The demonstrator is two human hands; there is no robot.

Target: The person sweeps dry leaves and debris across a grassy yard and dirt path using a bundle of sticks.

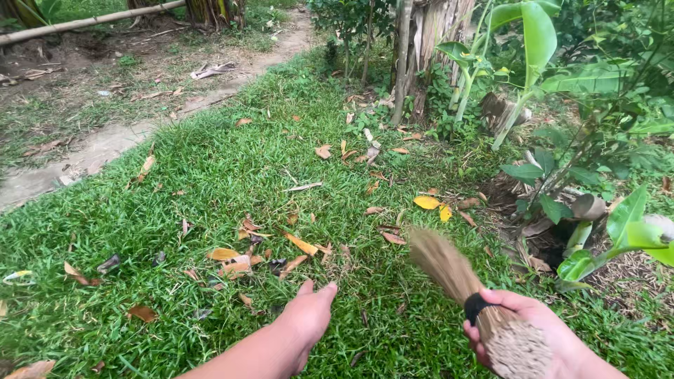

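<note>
Under our right hand [537,330], clenched round its bound end, we held a stick broom [449,270], bristles angled down toward the grass [232,161], seemingly to sweep. Our left hand [309,316] hung empty, loosely curled, just short of dry leaves [246,260]. Beyond ran a dirt path [105,144]; banana plants [526,56] stood rightward.

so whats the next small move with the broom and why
Probably sweep the broom left toward the dry leaves: the right hand grips it with bristles just right of that cluster, and the left hand is empty beside it.
</note>
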